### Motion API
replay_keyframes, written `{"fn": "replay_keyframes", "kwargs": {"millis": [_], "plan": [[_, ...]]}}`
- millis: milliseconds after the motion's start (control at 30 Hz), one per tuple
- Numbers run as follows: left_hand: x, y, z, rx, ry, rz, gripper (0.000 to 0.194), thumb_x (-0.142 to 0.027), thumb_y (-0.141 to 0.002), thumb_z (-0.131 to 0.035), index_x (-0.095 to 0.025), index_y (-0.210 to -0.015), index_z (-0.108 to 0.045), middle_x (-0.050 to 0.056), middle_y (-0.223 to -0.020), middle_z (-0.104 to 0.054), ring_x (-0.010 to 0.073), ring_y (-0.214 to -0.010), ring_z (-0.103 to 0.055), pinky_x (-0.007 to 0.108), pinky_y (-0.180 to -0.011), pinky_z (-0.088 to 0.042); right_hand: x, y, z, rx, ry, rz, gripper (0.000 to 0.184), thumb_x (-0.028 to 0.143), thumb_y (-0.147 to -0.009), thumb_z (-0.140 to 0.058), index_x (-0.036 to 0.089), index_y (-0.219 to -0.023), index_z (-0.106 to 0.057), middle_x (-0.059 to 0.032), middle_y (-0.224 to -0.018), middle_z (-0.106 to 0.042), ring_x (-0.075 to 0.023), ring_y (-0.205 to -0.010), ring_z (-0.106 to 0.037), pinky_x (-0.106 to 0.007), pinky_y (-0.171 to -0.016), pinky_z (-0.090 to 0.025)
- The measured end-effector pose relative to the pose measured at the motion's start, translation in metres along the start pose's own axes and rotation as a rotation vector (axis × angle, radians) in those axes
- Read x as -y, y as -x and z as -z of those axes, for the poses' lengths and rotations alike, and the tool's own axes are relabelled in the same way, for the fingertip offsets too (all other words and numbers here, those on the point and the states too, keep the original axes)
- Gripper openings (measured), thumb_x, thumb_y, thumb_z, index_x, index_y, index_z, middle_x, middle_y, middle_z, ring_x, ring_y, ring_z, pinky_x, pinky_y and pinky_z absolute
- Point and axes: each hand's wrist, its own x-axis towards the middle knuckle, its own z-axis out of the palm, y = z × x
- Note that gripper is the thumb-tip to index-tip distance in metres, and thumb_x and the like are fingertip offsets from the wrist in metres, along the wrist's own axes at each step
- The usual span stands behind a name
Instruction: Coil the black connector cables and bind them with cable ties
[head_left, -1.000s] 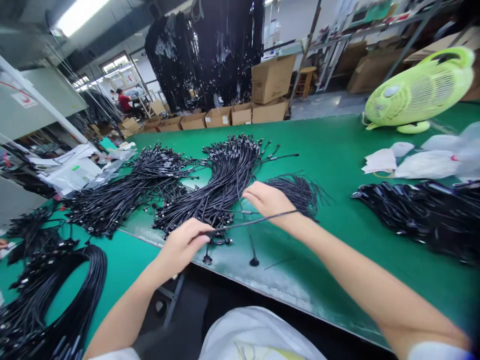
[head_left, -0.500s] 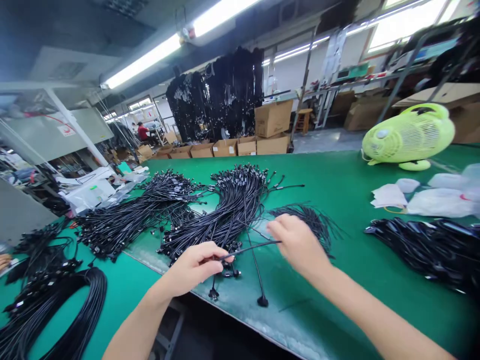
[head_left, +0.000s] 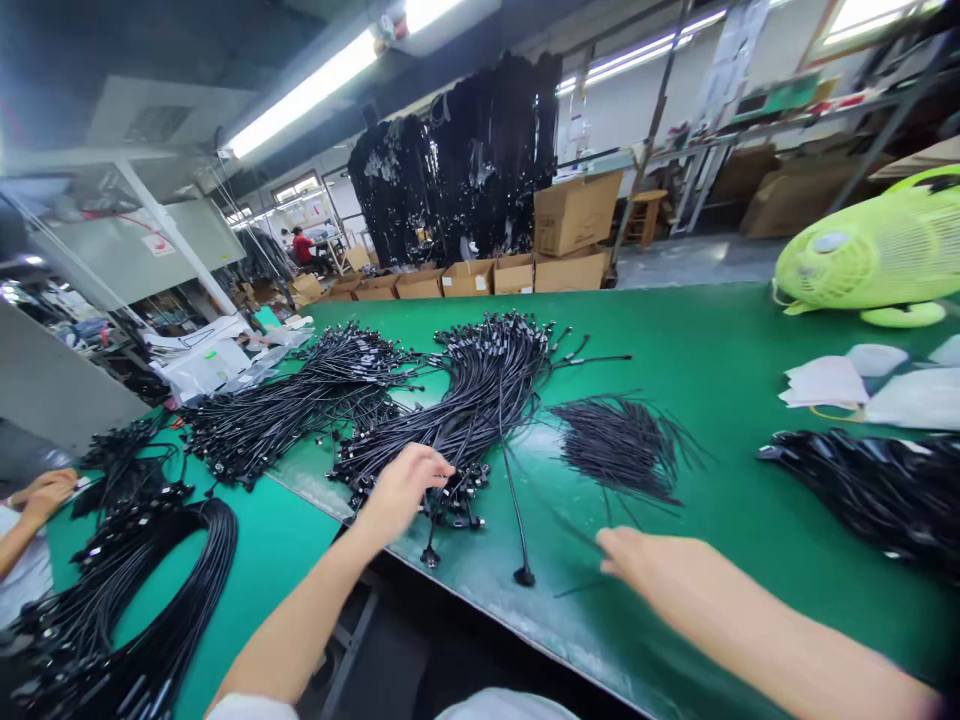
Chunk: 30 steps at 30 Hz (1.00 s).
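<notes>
My left hand [head_left: 409, 485] is over the near end of a bundle of black cables [head_left: 480, 400], its fingers curled in by the plugs. What they hold, if anything, is hidden. To the right, my right hand [head_left: 660, 565] is blurred, its fingers pinched together above the green table [head_left: 720, 400]. A thin black strip [head_left: 574, 528], smeared by motion, runs from its fingertips to the upper left. Beyond that hand lies a loose pile of thin black strips [head_left: 615, 445]. One cable with a black plug [head_left: 524, 577] hangs out from the bundle toward the table's near edge.
A second cable bundle [head_left: 292, 400] lies left, and coiled cables [head_left: 217, 560] rest on the nearer left table. Another person's hands [head_left: 49, 490] show at the far left. On the right are a green fan [head_left: 862, 255], white masks [head_left: 825, 382] and black packed cables [head_left: 862, 490].
The dark strand stretched between my hands is no longer there. My left hand moved up to the bundle; my right hand moved right and down. The view shifted, showing more of the other person.
</notes>
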Motion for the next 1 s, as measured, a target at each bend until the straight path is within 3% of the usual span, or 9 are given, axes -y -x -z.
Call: {"fn": "replay_keyframes", "kwargs": {"millis": [100,200,333,433,533,667,800,900,1000], "plan": [[0.004,0.005,-0.061,0.381,-0.185,-0.076,0.022,-0.034,-0.091,-0.050,-0.020,-0.103,-0.063,0.006,-0.101,-0.069,0.0188,-0.098,-0.061,0.036,-0.097,-0.044,0.035,-0.008,0.009,0.091,-0.053,0.091,0.028,0.025,-0.096,-0.039,0.021,-0.073,-0.055,-0.0001,-0.064,-0.061,-0.0143,-0.049,-0.058,-0.027,-0.047,-0.032],[0.008,0.010,-0.088,0.650,0.066,0.108,0.024,-0.037,-0.091,-0.053,-0.016,-0.100,-0.062,-0.003,-0.059,-0.060,0.0121,-0.060,-0.055,0.032,-0.078,-0.051,0.025,-0.019,0.043,0.091,-0.134,-0.057,0.026,0.034,-0.094,-0.046,0.021,-0.073,-0.055,-0.0009,-0.068,-0.063,-0.0147,-0.058,-0.060,-0.025,-0.052,-0.036],[0.005,0.001,-0.064,0.543,0.554,0.353,0.027,-0.038,-0.083,-0.067,-0.011,-0.083,-0.065,-0.011,-0.044,-0.031,0.0023,-0.037,-0.024,0.019,-0.048,-0.040,-0.038,-0.002,0.065,0.061,-0.256,-0.237,0.023,0.042,-0.090,-0.051,0.023,-0.083,-0.063,-0.0039,-0.085,-0.071,-0.0207,-0.077,-0.065,-0.031,-0.067,-0.045],[-0.002,-0.012,-0.033,0.325,0.876,0.388,0.018,-0.026,-0.088,-0.061,-0.009,-0.089,-0.067,-0.011,-0.048,-0.027,0.0004,-0.036,-0.021,0.012,-0.042,-0.032,-0.069,0.028,0.055,-0.044,-0.270,-0.316,0.028,0.045,-0.093,-0.046,0.024,-0.092,-0.065,-0.0067,-0.096,-0.072,-0.0244,-0.086,-0.066,-0.036,-0.074,-0.047],[-0.007,-0.019,-0.022,0.118,0.991,0.316,0.023,-0.019,-0.094,-0.050,-0.009,-0.109,-0.064,-0.009,-0.054,-0.036,0.0002,-0.040,-0.033,0.008,-0.046,-0.035,-0.061,0.046,0.040,-0.092,-0.153,-0.262,0.030,0.038,-0.097,-0.040,0.022,-0.103,-0.064,-0.0089,-0.094,-0.071,-0.0245,-0.082,-0.065,-0.035,-0.070,-0.047],[0.002,-0.021,-0.053,0.038,0.686,0.164,0.020,-0.023,-0.092,-0.056,-0.012,-0.105,-0.066,-0.004,-0.061,-0.053,0.0027,-0.050,-0.048,0.012,-0.053,-0.043,-0.006,0.046,0.028,-0.074,0.163,-0.062,0.028,0.024,-0.096,-0.041,0.018,-0.084,-0.065,-0.0072,-0.068,-0.063,-0.0192,-0.058,-0.056,-0.031,-0.054,-0.033],[0.017,-0.010,-0.101,0.260,0.220,-0.014,0.027,-0.039,-0.091,-0.057,-0.016,-0.099,-0.067,0.006,-0.088,-0.070,0.0157,-0.082,-0.065,0.028,-0.078,-0.051,0.039,0.031,0.033,0.130,-0.011,0.171,0.030,0.021,-0.094,-0.045,0.019,-0.068,-0.058,-0.0015,-0.061,-0.059,-0.0130,-0.051,-0.051,-0.028,-0.050,-0.026],[0.022,0.001,-0.119,0.549,0.042,-0.065,0.032,-0.044,-0.091,-0.054,-0.017,-0.102,-0.067,0.007,-0.093,-0.069,0.0197,-0.092,-0.063,0.033,-0.086,-0.047,0.037,0.016,0.040,0.037,-0.135,0.034,0.027,0.027,-0.096,-0.046,0.018,-0.076,-0.062,-0.0023,-0.070,-0.063,-0.0133,-0.060,-0.056,-0.026,-0.053,-0.028],[0.024,0.004,-0.120,0.579,0.135,0.017,0.032,-0.045,-0.091,-0.055,-0.016,-0.099,-0.064,0.001,-0.070,-0.062,0.0145,-0.070,-0.058,0.029,-0.072,-0.046,0.019,0.007,0.035,-0.177,-0.330,-0.216,0.021,0.035,-0.092,-0.053,0.019,-0.082,-0.063,-0.0020,-0.076,-0.062,-0.0137,-0.068,-0.056,-0.025,-0.060,-0.035]]}}
